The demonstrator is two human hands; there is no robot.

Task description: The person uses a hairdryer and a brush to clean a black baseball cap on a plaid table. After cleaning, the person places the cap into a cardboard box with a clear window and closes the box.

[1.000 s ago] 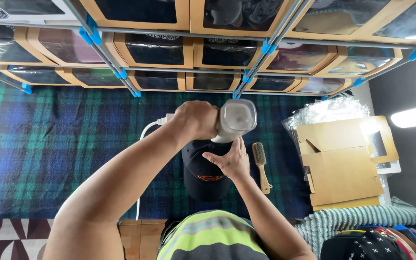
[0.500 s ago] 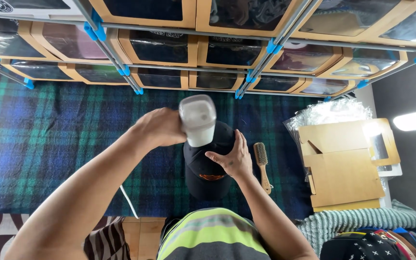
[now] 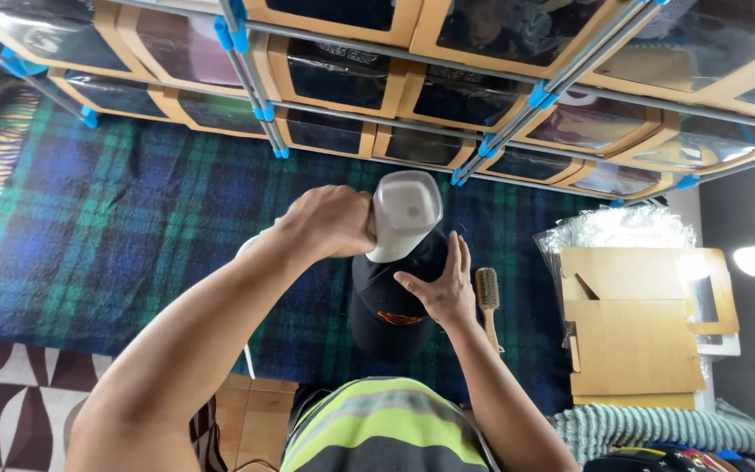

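Black cap (image 3: 391, 306) under white steamer (image 3: 402, 214), wooden brush (image 3: 488, 293) beside

Tan cardboard boxes with clear windows (image 3: 334, 74) on shelving, flat brown carton (image 3: 635, 328) at right, crinkled clear plastic wrap (image 3: 618, 232) behind it

Bare-armed, with no sleeves reaching either forearm; left hand (image 3: 329, 223) and right hand (image 3: 440, 288) ungloved; wearing a shirt (image 3: 386, 428) striped neon yellow and grey.

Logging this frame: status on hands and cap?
Left hand grips white handheld appliance over black cap. Right hand steadies cap. Wooden brush beside, clear.
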